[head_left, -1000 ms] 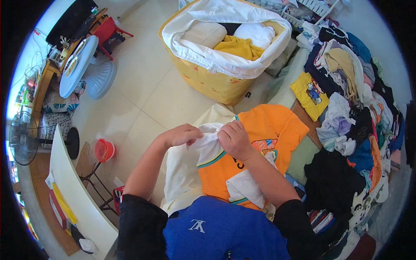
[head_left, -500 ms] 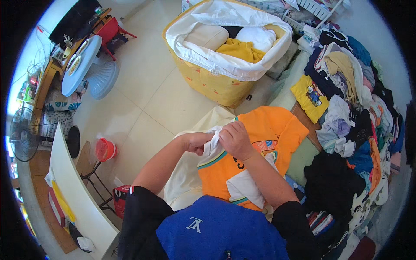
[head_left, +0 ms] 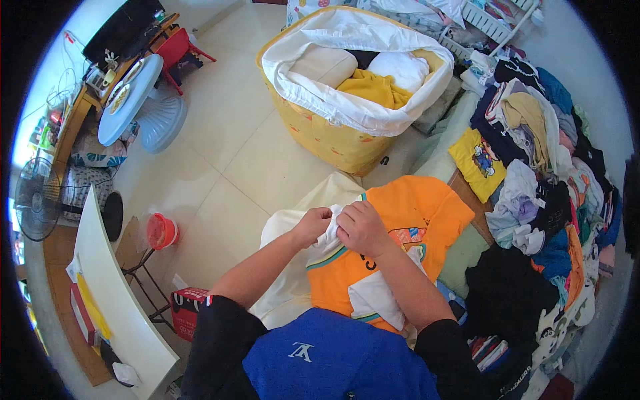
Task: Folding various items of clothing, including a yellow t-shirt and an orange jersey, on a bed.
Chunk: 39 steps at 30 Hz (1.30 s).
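Observation:
An orange shirt [head_left: 433,210] with white sleeves, striped trim and a printed front lies spread across my lap. My left hand [head_left: 311,227] pinches a bunched white sleeve of it. Right beside it, my right hand [head_left: 362,228] is closed on the same sleeve, close to the orange body. The gathered white fabric shows between my two hands, its end partly hidden by my fingers. The other white sleeve [head_left: 373,293] lies folded over the shirt, under my right forearm. Cream cloth [head_left: 283,233] spreads beneath the shirt on the left.
A yellow fabric basket [head_left: 313,137] with a white lining holds clothes ahead. On the right is a large heap of clothes [head_left: 527,127], with a folded yellow shirt [head_left: 477,159] at its edge. A white tabletop [head_left: 120,300], red bucket [head_left: 162,231] and fan [head_left: 37,200] stand left.
My left hand has shifted slightly right and its fingers have turned over the sleeve. My right hand has moved slightly down in the view. The whole view has shifted a little.

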Available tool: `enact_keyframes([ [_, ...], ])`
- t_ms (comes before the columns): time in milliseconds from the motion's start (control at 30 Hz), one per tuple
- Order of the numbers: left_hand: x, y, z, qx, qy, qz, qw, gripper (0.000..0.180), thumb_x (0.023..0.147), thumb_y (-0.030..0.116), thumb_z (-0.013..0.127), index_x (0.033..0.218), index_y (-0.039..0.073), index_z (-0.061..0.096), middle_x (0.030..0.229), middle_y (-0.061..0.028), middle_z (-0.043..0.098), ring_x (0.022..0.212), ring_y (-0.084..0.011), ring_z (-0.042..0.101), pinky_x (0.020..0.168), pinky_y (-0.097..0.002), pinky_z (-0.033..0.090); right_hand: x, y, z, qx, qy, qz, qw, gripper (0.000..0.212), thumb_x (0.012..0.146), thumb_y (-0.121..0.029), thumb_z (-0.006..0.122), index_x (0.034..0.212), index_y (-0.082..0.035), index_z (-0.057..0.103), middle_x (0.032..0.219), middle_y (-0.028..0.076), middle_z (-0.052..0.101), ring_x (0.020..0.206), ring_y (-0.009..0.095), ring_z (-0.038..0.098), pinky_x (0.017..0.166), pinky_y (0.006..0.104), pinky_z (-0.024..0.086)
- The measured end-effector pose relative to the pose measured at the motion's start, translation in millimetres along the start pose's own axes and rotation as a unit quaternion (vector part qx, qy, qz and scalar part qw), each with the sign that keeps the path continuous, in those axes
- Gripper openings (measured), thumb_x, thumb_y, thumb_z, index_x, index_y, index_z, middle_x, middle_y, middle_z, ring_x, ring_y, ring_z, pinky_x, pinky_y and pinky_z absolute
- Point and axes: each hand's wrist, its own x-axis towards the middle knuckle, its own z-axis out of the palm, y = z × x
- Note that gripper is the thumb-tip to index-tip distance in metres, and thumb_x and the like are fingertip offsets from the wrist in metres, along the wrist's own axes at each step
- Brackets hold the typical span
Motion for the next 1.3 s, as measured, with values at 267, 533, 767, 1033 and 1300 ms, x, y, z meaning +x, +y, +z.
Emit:
enact_keyframes([
  [267,-24,39,-9,-0.189,-0.226,-0.267,0.918,0.024,0.092,0.017,0.056,0.113,0.007,0.06,0.102,0.0024,0.065,0.089,-0.0085,0.061,0.079,-0.0266,0.051,-2,1,2,0.007,-0.008,0.013,1.0,0.017,0.063,-0.014,0.065,0.075,-0.007,0.055,0.077,0.007,0.053,0.077,0.026,0.053,0.07,0.0384,0.042],
  [533,-16,31,-26,0.103,-0.317,-0.056,0.941,0.019,0.082,0.011,0.06,0.1,0.008,0.064,0.097,-0.0027,0.067,0.087,-0.0101,0.058,0.077,-0.0285,0.048,1,-2,-3,0.014,-0.026,0.034,0.999,0.015,0.064,-0.014,0.064,0.073,-0.007,0.053,0.076,0.009,0.052,0.076,0.027,0.053,0.07,0.0394,0.042],
  [767,-18,30,-35,0.036,-0.241,-0.09,0.966,0.017,0.081,0.02,0.06,0.094,0.009,0.065,0.088,-0.0005,0.064,0.079,-0.0078,0.057,0.065,-0.0275,0.047,0,1,2,0.01,-0.019,0.028,0.999,0.013,0.064,-0.012,0.062,0.07,-0.007,0.052,0.073,0.009,0.051,0.074,0.027,0.052,0.067,0.0389,0.042],
  [1033,-30,25,-19,-0.124,-0.195,-0.184,0.955,0.038,0.093,0.029,0.052,0.123,0.006,0.058,0.115,-0.0044,0.063,0.098,-0.0127,0.061,0.087,-0.0297,0.05,1,1,-3,0.019,-0.007,0.026,0.999,0.012,0.064,-0.009,0.062,0.071,-0.007,0.054,0.072,0.008,0.052,0.072,0.027,0.053,0.066,0.0385,0.043],
  [1300,-31,2,-11,-0.287,-0.226,-0.089,0.927,0.031,0.095,0.024,0.045,0.113,0.006,0.062,0.107,-0.005,0.066,0.092,-0.0145,0.063,0.083,-0.0308,0.051,6,-2,-12,0.022,-0.015,0.039,0.999,0.012,0.064,-0.009,0.065,0.072,-0.007,0.056,0.073,0.008,0.055,0.07,0.027,0.055,0.067,0.0381,0.044],
])
